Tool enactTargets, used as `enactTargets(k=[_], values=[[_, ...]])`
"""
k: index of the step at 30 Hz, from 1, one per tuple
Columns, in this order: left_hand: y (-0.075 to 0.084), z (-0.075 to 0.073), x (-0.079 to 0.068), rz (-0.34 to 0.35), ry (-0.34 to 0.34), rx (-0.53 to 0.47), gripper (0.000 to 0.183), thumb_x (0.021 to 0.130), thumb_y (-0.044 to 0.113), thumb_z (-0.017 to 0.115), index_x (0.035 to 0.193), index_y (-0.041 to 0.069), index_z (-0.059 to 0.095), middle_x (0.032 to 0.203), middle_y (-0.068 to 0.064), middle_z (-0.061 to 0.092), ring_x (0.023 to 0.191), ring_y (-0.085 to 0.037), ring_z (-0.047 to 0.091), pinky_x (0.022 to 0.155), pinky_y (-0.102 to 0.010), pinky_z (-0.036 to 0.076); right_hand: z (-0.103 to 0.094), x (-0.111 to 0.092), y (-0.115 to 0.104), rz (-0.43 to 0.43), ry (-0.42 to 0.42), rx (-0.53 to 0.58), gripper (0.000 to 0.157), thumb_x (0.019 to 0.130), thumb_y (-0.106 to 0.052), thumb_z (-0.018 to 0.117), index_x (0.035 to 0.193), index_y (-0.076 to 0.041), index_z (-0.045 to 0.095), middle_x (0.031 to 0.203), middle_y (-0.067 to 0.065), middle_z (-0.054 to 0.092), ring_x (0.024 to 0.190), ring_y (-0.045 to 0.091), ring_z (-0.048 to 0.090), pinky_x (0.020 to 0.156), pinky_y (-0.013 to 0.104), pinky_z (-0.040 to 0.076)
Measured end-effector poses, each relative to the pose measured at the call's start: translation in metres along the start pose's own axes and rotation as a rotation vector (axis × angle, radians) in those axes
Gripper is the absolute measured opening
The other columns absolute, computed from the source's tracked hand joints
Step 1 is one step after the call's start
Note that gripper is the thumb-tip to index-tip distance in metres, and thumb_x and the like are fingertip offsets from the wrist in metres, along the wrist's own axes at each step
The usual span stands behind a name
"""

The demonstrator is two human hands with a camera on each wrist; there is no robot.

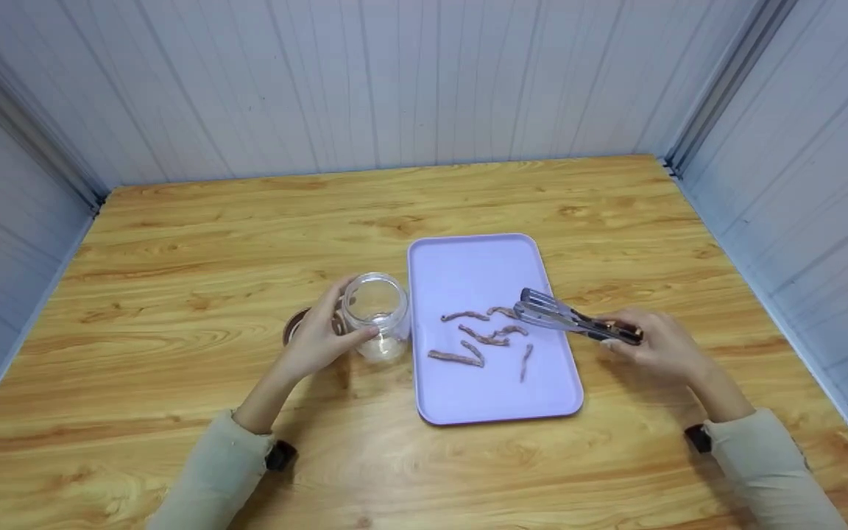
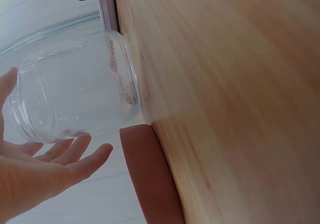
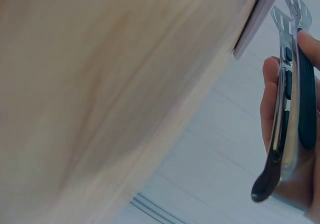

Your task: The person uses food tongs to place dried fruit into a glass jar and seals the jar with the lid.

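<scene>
"Head view first: what does each hand have?"

"The left hand (image 1: pixel 321 335) clasps a glass jar (image 1: pixel 394 324) near its mouth, thumb on one side and fingers on the other. The jar stands on the surface (image 1: pixel 365 449), just beside the tray (image 1: pixel 497 397); a brown lid (image 2: pixel 150 176) lies beside it. The right hand (image 1: pixel 652 342) grips the tongs (image 1: pixel 553 313) by their handles, their heads over the tray."

"How would they handle?"

"The jar looks stiff, slippery and breakable; its neck seems a sound hold. The thin brown sticks (image 1: pixel 483 338) on the tray look light, perhaps brittle, so I'd pinch each gently mid-length."

"And the pose?"

"Both forearms (image 1: pixel 214 471) slant inward from the near side. The tongs' tips stand apart in the right wrist view; whether they touch a stick, I can't tell."
</scene>
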State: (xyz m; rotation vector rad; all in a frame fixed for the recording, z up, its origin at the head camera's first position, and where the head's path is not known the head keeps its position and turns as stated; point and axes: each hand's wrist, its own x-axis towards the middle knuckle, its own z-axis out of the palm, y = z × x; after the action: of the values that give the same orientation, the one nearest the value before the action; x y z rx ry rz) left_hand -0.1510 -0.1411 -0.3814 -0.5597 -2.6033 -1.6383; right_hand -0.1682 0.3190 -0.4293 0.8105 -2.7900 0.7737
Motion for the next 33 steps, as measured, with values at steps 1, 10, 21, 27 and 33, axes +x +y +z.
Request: enactTargets(k=[1,10,21,27,33], values=[[-0.0001,0.0001,0.0001,0.0,0.0,-0.001,0.072,0.073,0.01,0.072,0.132,-0.005,0.031,0.122,-0.022,0.044,0.104,-0.033,0.045,0.082,-0.045,0.04,0.0004,0.0004,-0.0001,0.0,0.0,-0.002,0.033,0.071,-0.011,0.073,0.103,-0.006,0.064,0.093,0.007,0.064,0.078,0.022,0.058,0.065,0.041,0.044],[0.0004,0.0,0.0002,-0.005,-0.001,-0.005,0.072,0.073,0.009,0.072,0.132,-0.004,0.032,0.123,-0.021,0.043,0.104,-0.033,0.046,0.081,-0.043,0.042,0.0024,0.0039,-0.0021,-0.041,0.003,-0.014,0.033,0.069,-0.008,0.073,0.102,-0.004,0.065,0.092,0.009,0.064,0.079,0.024,0.059,0.066,0.041,0.046],[0.0009,0.0002,0.0001,-0.01,0.003,-0.018,0.072,0.073,0.008,0.072,0.132,-0.004,0.032,0.122,-0.022,0.044,0.103,-0.033,0.047,0.082,-0.042,0.041,0.0033,0.0054,-0.0037,-0.054,-0.004,-0.043,0.034,0.07,-0.008,0.073,0.102,-0.005,0.065,0.092,0.009,0.064,0.076,0.021,0.059,0.064,0.041,0.046],[-0.0003,0.0003,0.0006,-0.008,-0.001,-0.025,0.072,0.073,0.009,0.072,0.132,-0.005,0.031,0.121,-0.022,0.045,0.104,-0.031,0.046,0.082,-0.04,0.042,0.0054,0.0052,-0.0034,-0.083,0.028,-0.065,0.032,0.069,-0.006,0.073,0.1,-0.006,0.066,0.089,0.007,0.065,0.07,0.016,0.057,0.058,0.037,0.046],[0.0,0.0,0.0004,-0.012,-0.004,-0.018,0.074,0.073,0.01,0.072,0.132,-0.005,0.03,0.122,-0.023,0.043,0.107,-0.034,0.044,0.085,-0.044,0.038,0.005,0.0058,-0.0038,-0.11,0.038,-0.068,0.03,0.068,-0.004,0.073,0.098,-0.006,0.066,0.086,0.006,0.065,0.067,0.013,0.056,0.055,0.034,0.046]])
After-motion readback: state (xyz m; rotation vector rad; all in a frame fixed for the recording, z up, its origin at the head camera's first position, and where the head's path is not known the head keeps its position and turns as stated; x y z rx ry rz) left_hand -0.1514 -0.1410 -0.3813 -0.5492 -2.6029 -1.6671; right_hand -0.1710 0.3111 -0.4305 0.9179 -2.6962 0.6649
